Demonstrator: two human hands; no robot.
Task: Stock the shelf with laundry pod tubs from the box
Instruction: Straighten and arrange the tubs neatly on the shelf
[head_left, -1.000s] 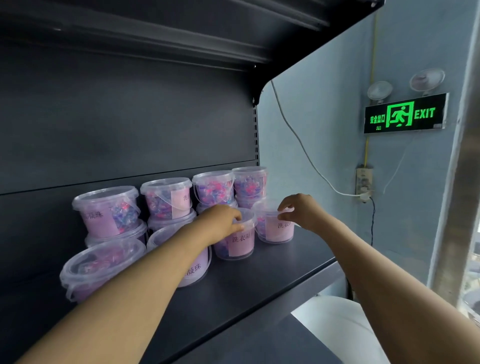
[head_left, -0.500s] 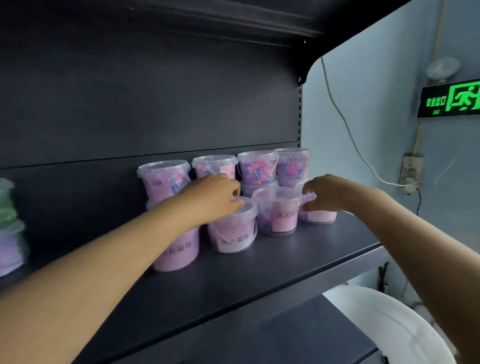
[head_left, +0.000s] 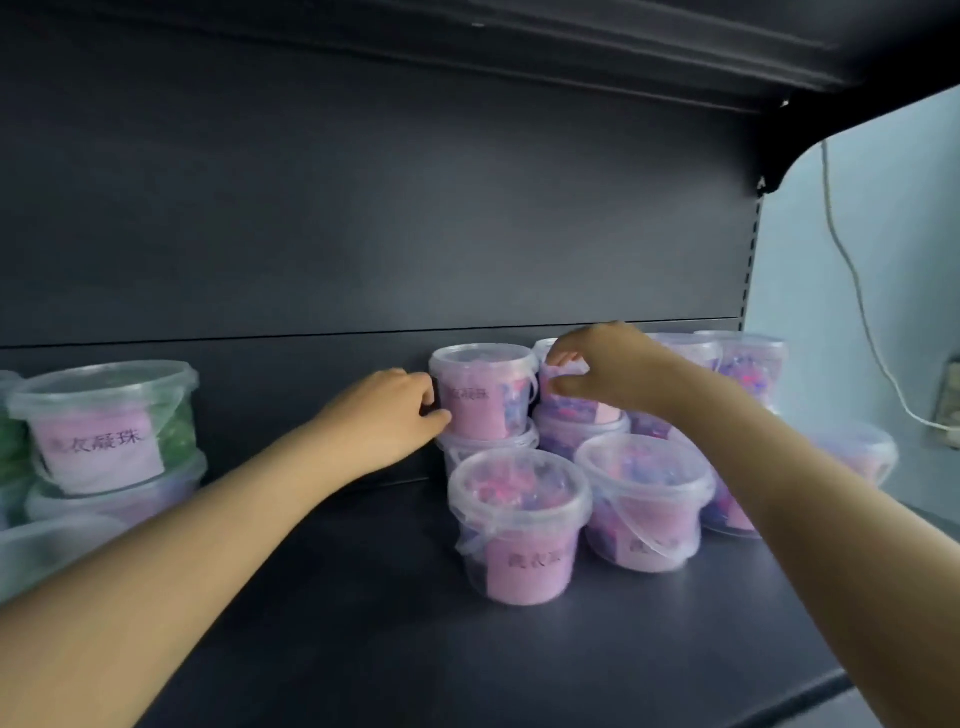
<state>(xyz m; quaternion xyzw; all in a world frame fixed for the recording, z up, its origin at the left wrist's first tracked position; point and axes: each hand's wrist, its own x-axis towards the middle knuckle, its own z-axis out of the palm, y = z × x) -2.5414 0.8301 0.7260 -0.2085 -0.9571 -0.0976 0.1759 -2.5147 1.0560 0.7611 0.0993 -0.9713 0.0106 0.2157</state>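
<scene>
The fingers (head_left: 427, 393) of the left hand (head_left: 384, 415) curl round the upper pink-label tub (head_left: 485, 395) and those of the right hand (head_left: 610, 371) pinch the neighbouring stacked tub (head_left: 571, 408), both standing on lower tubs (head_left: 488, 447) at the back of the shelf (head_left: 363, 597); an uneven sideways push could topple either stack onto the front-row tubs (head_left: 519, 525)
</scene>
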